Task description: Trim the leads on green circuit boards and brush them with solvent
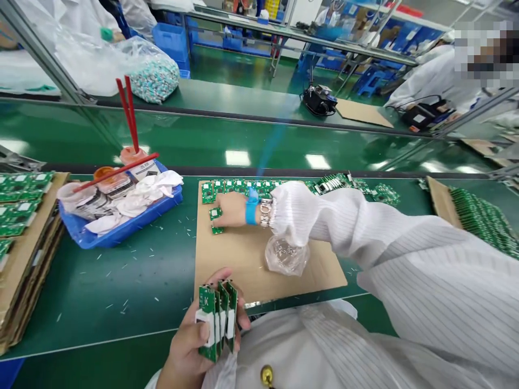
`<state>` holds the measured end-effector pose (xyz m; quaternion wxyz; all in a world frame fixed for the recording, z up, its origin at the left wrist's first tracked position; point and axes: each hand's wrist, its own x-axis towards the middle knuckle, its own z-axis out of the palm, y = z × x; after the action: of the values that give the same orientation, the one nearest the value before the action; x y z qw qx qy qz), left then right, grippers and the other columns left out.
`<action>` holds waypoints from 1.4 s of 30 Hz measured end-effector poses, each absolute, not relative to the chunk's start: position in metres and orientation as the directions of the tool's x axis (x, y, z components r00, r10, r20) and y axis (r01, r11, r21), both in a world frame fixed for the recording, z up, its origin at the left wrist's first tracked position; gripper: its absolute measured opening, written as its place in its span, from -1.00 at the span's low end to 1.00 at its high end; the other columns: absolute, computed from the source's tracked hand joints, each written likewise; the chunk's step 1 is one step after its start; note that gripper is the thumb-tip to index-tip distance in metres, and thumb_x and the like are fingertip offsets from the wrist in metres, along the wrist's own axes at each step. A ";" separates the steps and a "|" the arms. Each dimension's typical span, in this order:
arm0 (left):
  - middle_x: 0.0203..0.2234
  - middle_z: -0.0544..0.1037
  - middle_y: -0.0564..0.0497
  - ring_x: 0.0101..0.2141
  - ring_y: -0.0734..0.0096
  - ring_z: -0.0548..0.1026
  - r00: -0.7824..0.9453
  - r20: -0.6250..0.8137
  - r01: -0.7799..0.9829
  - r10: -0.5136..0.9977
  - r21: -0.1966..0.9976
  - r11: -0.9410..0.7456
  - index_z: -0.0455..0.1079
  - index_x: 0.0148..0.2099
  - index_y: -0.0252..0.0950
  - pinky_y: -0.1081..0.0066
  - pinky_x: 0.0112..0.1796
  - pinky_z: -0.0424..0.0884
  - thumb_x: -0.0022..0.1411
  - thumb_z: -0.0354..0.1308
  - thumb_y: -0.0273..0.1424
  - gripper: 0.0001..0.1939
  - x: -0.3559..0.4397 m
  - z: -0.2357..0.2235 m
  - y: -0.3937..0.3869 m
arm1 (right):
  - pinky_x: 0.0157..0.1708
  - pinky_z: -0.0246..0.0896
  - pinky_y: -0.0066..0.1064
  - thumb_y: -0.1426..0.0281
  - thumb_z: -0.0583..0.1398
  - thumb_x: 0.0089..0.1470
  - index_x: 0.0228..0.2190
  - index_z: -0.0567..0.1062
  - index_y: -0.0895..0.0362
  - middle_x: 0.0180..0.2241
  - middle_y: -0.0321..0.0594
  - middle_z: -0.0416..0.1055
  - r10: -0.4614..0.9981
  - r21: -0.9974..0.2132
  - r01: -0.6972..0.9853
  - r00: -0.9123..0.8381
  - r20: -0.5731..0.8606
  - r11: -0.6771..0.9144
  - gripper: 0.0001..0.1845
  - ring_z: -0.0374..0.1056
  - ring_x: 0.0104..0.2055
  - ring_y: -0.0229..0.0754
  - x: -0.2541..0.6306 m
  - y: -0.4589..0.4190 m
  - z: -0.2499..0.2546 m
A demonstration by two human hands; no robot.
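The right hand (233, 209) is lying nearly flat and open, its fingertips (217, 212) touching a small green circuit board (215, 213) on a tan cardboard sheet (259, 270). At six o'clock, the left hand (188, 340) is clasping a bundle of green circuit boards (217, 319), while a blue plastic tray (121, 235) is sitting at nine o'clock.

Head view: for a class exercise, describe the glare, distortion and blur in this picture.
Head view: ceiling lights make white glare patches on the green belt; the wide lens bends the bench edge; a blue streak hazes the middle; the boards in the left hand stay fairly sharp.
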<state>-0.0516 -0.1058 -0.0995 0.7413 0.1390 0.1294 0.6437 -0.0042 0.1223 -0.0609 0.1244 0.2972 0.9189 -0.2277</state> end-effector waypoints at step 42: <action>-0.34 0.60 0.00 -0.52 0.36 0.55 0.027 -0.149 -0.741 0.989 0.660 0.120 0.33 0.13 -0.02 0.42 -0.52 0.50 -0.09 0.37 -0.26 -0.33 -0.037 -0.071 -0.082 | -0.62 -0.01 -0.58 0.38 0.33 -0.25 -0.31 0.52 0.17 -0.61 -0.49 0.15 0.327 -0.949 0.303 -0.909 -0.260 0.089 -0.66 0.07 -0.58 -0.45 0.098 0.048 -0.022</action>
<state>-0.0367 -0.0818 -0.0707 0.6861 0.2070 0.2985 0.6303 0.0981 0.0483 -0.0216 -0.0093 0.2137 0.7380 -0.6400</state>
